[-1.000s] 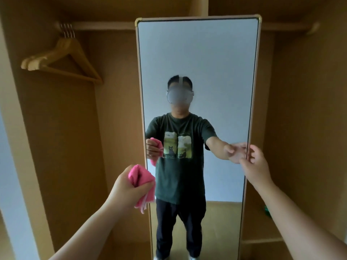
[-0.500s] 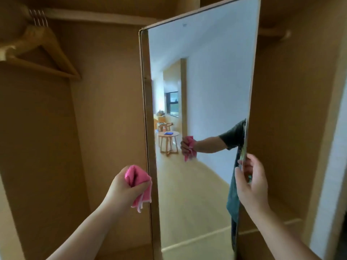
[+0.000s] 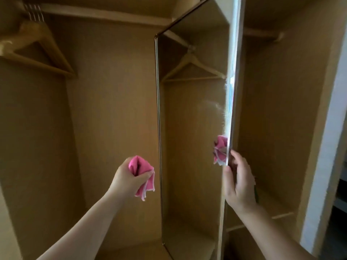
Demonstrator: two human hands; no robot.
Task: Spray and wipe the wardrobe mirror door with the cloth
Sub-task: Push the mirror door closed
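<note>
Mirror door (image 3: 191, 139), glossy, thin-framed, rectangular

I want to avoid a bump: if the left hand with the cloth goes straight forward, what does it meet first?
Probably the wardrobe's back panel. The left hand with the cloth sits just left of the mirror door's edge, though depth is unclear.

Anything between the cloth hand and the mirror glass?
Nothing visible. The left hand holds the pink cloth just left of the mirror door, open air between; the right hand grips the door's right edge.
</note>
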